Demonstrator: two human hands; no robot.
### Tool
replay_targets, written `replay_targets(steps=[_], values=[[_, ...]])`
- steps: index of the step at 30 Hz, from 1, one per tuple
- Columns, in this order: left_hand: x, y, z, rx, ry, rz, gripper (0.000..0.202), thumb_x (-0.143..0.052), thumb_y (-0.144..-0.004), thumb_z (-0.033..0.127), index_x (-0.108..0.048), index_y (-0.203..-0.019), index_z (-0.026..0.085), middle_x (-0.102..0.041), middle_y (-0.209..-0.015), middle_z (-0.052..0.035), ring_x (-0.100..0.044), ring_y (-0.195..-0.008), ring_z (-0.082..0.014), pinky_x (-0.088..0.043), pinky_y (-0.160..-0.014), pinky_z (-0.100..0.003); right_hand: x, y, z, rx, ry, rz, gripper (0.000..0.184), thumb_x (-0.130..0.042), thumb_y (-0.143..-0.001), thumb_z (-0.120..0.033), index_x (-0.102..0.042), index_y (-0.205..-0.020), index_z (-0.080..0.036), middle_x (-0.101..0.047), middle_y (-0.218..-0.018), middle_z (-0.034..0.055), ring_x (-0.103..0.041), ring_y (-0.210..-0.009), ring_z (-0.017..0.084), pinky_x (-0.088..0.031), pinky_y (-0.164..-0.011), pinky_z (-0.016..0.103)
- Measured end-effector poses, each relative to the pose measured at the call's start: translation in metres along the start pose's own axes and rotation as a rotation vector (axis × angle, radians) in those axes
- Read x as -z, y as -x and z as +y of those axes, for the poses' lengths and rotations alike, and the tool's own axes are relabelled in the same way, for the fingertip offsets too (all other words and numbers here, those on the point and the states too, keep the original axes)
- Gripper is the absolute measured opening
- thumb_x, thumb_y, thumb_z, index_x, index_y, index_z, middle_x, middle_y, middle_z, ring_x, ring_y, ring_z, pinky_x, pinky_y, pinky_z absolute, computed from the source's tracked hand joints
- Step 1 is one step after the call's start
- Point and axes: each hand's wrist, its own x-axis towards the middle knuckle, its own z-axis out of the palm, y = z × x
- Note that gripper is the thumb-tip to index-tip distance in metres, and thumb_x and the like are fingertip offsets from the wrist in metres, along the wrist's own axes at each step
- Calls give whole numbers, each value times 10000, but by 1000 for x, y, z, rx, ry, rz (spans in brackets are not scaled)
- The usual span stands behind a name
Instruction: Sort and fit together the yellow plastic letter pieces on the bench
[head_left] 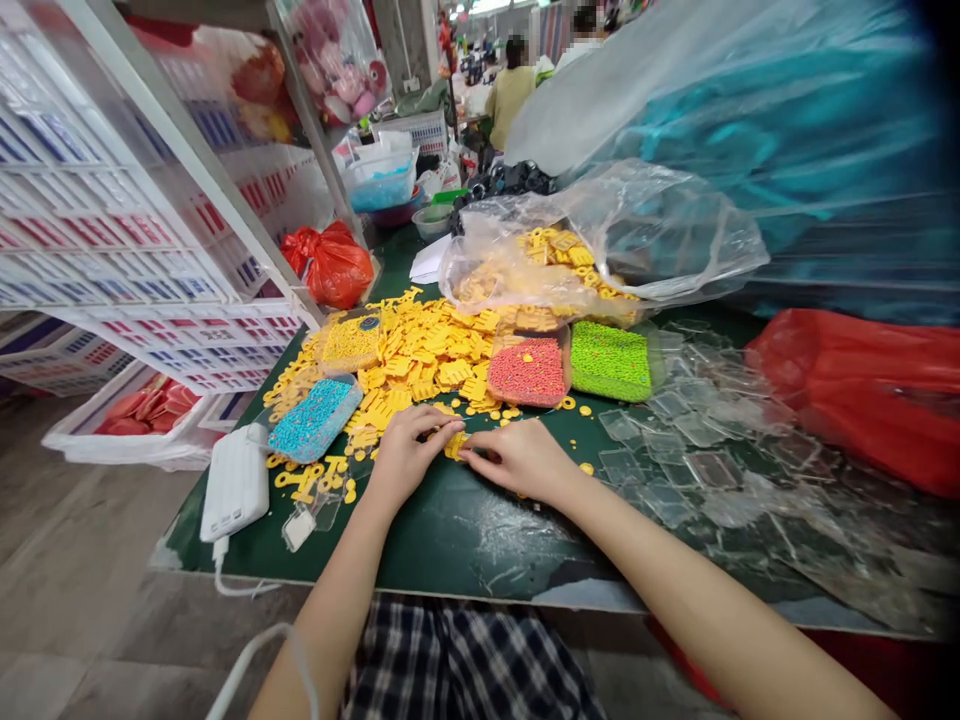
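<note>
Both of my hands meet over the front of the table, fingers closed in pinches. Between their fingertips is a small flat yellow plastic piece (454, 447), partly covered by the fingers. My left hand (409, 448) grips near its left side, thumb against the fingers. From the right, my right hand (517, 455) pinches at its other side. Just beyond lies a pile of yellow plastic pieces (427, 345). Around the pile stand clear trays of tiny beads: blue beads (313, 418), yellow beads (351, 342), pink beads (527, 370) and green beads (611, 360).
Clear plastic squares (690, 430) are scattered at right, beside a red bag (862, 390). An open clear bag (637, 225) of yellow pieces lies behind. A white power bank (236, 480) with a cable sits at the left edge. Stacked crates (150, 220) stand left; people sit far back.
</note>
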Motion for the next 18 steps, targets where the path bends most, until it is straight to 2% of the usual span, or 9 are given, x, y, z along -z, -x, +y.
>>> replay_targets(steps=[4, 6, 8, 11, 14, 16, 18], values=[[3, -34, 19, -166, -104, 40, 369, -490, -953, 462, -711, -833, 192, -712, -854, -55, -631, -824, -203, -434, -757, -328, 0, 1, -4, 181, 11, 52, 310, -486, -932, -336, -706, -764, -198, -678, -597, 4, -531, -507, 110, -195, -506, 277], [2, -59, 27, -250, -219, -8, 367, -467, -967, 443, -706, -854, 189, -711, -886, -59, -623, -846, -207, -422, -778, -336, -1, 1, -5, 263, 24, 83, 334, -489, -927, -348, -676, -698, -192, -651, -557, -4, -505, -486, 107, -183, -498, 284], [-4, -86, 35, -301, -346, -109, 333, -483, -962, 431, -710, -923, 190, -714, -950, -67, -618, -903, -225, -416, -816, -353, -2, 0, -4, 324, 41, 136, 359, -478, -928, -361, -648, -664, -188, -633, -544, -8, -497, -484, 108, -184, -490, 288], [-20, -118, 47, -342, -439, -220, 303, -524, -942, 416, -696, -1042, 186, -711, -1044, -81, -612, -982, -255, -421, -859, -378, -1, -2, -2, 393, 80, 288, 403, -429, -940, -363, -601, -621, -186, -596, -534, -10, -490, -506, 115, -212, -483, 290], [-40, -143, 66, -418, -339, -255, 270, -496, -962, 359, -697, -1013, 187, -728, -1001, -64, -634, -938, -228, -441, -843, -352, 4, -3, -3, 482, 117, 472, 372, -413, -918, -357, -575, -622, -199, -554, -548, -10, -498, -583, 134, -285, -516, 294], [-56, -159, 81, -502, -301, -306, 235, -503, -959, 318, -702, -969, 194, -735, -947, -48, -645, -882, -207, -449, -808, -326, 6, -3, -4, 564, 128, 536, 313, -430, -894, -379, -588, -683, -210, -586, -639, 1, -513, -678, 149, -345, -578, 299], [-73, -175, 95, -598, -351, -384, 191, -535, -941, 284, -706, -942, 197, -734, -937, -41, -645, -879, -203, -439, -808, -319, 6, -3, -5, 628, 133, 589, 278, -443, -882, -409, -610, -769, -219, -629, -777, 16, -515, -777, 160, -388, -666, 303]])
